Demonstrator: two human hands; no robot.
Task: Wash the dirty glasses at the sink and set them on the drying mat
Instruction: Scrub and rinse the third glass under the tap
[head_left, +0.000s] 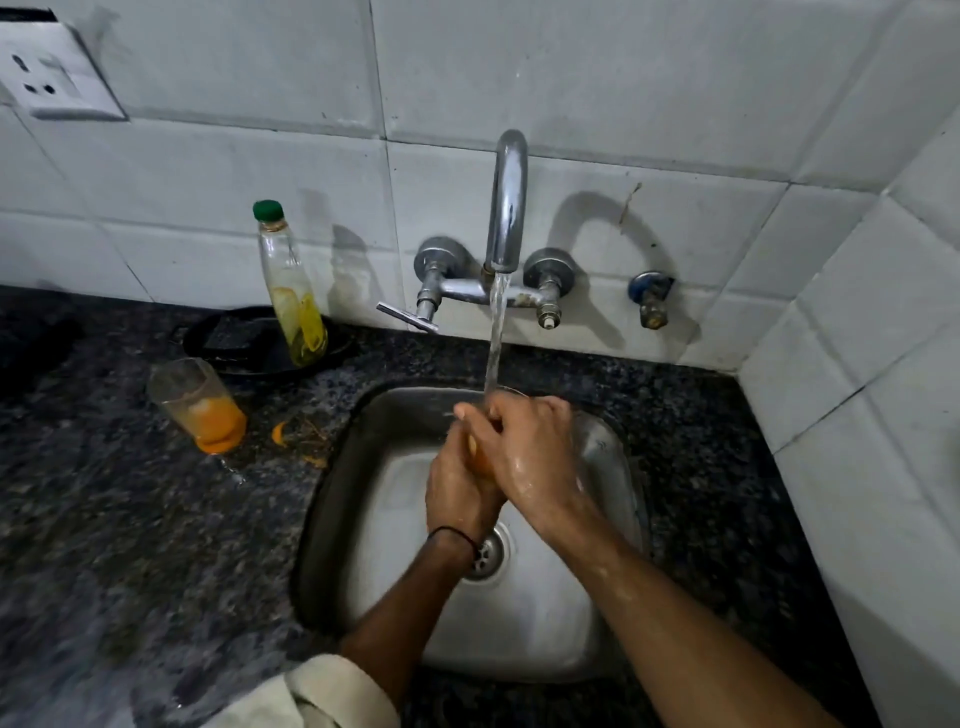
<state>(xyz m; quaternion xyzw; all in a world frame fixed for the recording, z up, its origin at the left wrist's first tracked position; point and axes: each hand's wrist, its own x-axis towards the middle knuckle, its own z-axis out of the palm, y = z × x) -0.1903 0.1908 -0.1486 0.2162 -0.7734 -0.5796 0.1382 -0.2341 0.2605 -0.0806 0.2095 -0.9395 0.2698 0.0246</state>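
Both forearms are reaching in from the near side, converging. The left grip (460, 488) is curling round a glass (479, 460); the wet right grip (532, 452) is wrapping over it from the right.

Glass (200, 405) left of sink (545, 623)

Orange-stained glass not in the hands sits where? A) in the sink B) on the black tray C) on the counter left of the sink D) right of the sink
C: the glass stands on the counter left of the sink, off the black tray.
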